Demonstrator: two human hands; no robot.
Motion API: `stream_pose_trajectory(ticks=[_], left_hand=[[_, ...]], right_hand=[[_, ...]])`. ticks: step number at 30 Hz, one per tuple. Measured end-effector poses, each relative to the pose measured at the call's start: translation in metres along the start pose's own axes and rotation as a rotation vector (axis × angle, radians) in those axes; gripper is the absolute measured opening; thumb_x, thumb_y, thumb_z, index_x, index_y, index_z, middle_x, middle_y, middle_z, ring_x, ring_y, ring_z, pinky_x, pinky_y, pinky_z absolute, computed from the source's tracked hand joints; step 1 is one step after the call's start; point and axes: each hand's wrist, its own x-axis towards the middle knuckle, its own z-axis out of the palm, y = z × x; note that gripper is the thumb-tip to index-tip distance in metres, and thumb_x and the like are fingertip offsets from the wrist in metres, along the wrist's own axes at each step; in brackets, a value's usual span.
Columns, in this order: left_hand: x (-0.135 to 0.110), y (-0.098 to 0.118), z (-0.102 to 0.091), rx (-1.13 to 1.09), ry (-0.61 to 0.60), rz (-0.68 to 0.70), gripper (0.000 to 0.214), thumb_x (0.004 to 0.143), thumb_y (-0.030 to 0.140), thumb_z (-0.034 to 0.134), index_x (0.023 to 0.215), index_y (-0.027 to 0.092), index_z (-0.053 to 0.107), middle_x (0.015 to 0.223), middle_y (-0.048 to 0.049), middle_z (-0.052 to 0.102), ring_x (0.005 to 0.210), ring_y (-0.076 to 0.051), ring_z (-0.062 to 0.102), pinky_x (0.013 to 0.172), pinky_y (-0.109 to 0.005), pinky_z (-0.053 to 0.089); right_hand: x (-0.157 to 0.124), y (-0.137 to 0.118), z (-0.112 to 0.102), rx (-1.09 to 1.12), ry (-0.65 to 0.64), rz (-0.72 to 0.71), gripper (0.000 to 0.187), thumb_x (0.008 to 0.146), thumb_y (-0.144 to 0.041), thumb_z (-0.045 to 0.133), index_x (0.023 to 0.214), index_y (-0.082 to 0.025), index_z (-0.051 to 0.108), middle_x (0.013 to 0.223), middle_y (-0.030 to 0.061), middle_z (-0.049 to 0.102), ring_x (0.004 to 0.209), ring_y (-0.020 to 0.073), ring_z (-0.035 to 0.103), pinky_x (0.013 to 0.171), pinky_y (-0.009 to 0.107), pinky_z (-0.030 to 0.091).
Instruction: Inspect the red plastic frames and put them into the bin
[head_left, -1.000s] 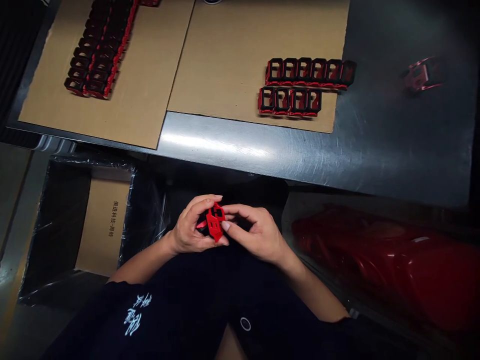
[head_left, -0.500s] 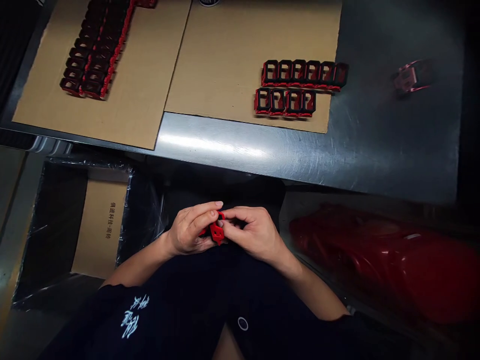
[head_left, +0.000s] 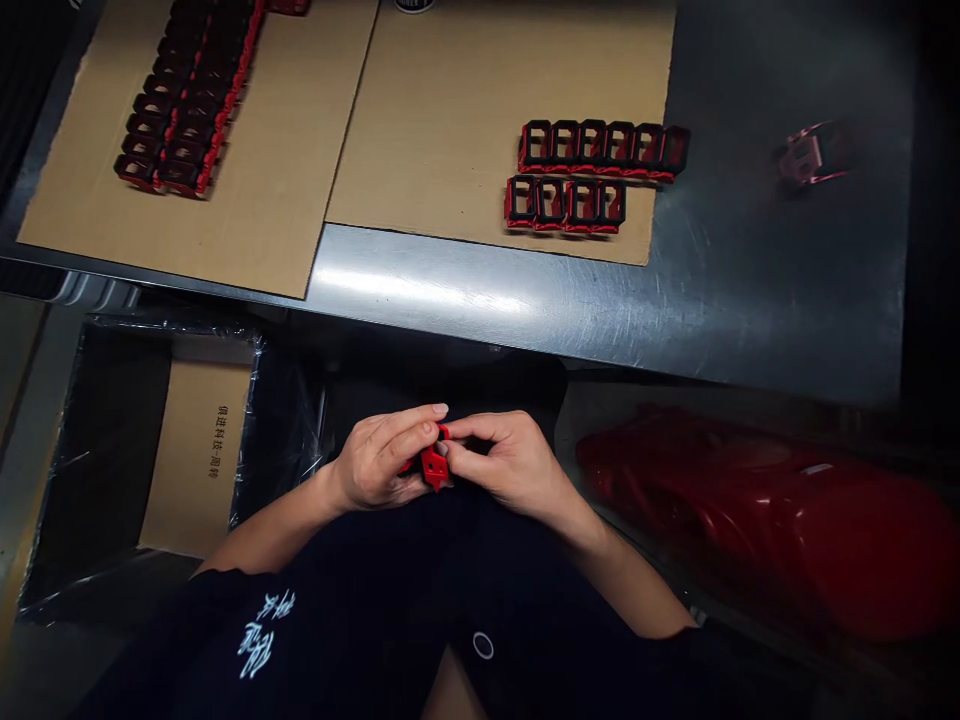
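Gripping from both sides, we have a small red moulded part [head_left: 433,466] pinched between our left hand [head_left: 373,458] and our right hand [head_left: 514,466], with the fingers of both curled closed around it; it sits in front of our black shirt [head_left: 300,630], below the edge of the steel table [head_left: 480,290], and our fingers hide much of it. Starting from the left, a cardboard box [head_left: 196,460] lined with clear plastic stands on the floor beside our left forearm, with dark printed characters on its inner wall; above it, a cardboard sheet [head_left: 247,220] on the table carries a double column of black-and-red frames [head_left: 180,110]. Moving right, a second cardboard sheet [head_left: 427,130] holds two shorter rows of like frames [head_left: 600,150]; a single red frame [head_left: 811,155] lies apart on the bare steel; below the table, a glossy red plastic sheet [head_left: 757,520] lies bunched beside our right forearm. We judge the step in hand to be close handwork on this one part, away from the table; with both hands closed on it, any next move calls for one hand to ease off first.
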Motion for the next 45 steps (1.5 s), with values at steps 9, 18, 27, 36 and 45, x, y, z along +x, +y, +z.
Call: stream_pose_trajectory(ticks=[9,18,27,36,45], left_hand=[[0.0,0.001,0.0,0.005,-0.018,0.005,0.085,0.082,0.045,0.08,0.148,0.008,0.041,0.119,-0.0239,0.072,0.105,-0.026,0.076,0.081,-0.033,0.067],[0.0,0.001,-0.001,0.018,-0.03,0.013,0.078,0.085,0.039,0.078,0.146,0.007,0.043,0.117,-0.0241,0.073,0.104,-0.026,0.076,0.08,-0.033,0.067],[0.0,0.002,-0.002,0.009,-0.029,0.004,0.084,0.083,0.045,0.079,0.148,0.008,0.042,0.117,-0.0242,0.073,0.103,-0.026,0.077,0.079,-0.034,0.067],[0.001,0.003,-0.001,0.014,-0.038,0.01,0.078,0.084,0.044,0.078,0.145,0.007,0.045,0.115,-0.0239,0.074,0.102,-0.026,0.077,0.079,-0.034,0.067],[0.002,0.002,-0.003,0.027,-0.04,-0.002,0.073,0.088,0.045,0.075,0.144,0.009,0.045,0.114,-0.0217,0.074,0.102,-0.025,0.077,0.078,-0.033,0.068]], right_hand=[[0.0,-0.001,-0.006,0.017,-0.07,-0.014,0.021,0.085,-0.017,0.063,0.073,-0.021,0.08,0.074,0.0008,0.078,0.064,0.0158,0.068,0.06,0.025,0.049],[-0.001,-0.003,-0.004,0.048,-0.053,0.037,0.017,0.084,-0.019,0.065,0.081,-0.019,0.082,0.069,0.0003,0.076,0.062,0.015,0.068,0.06,0.024,0.05],[-0.002,-0.005,-0.007,0.061,-0.105,0.035,0.022,0.086,-0.017,0.062,0.074,-0.02,0.08,0.071,0.0004,0.077,0.063,0.0149,0.068,0.061,0.025,0.05],[-0.002,-0.008,-0.004,0.06,-0.069,0.074,0.013,0.082,-0.019,0.067,0.081,-0.017,0.08,0.069,0.0014,0.077,0.064,0.0162,0.07,0.063,0.025,0.052],[-0.004,-0.004,-0.012,0.063,-0.158,0.039,0.023,0.088,-0.017,0.06,0.095,-0.019,0.083,0.076,0.0006,0.078,0.064,0.0144,0.069,0.062,0.024,0.051]])
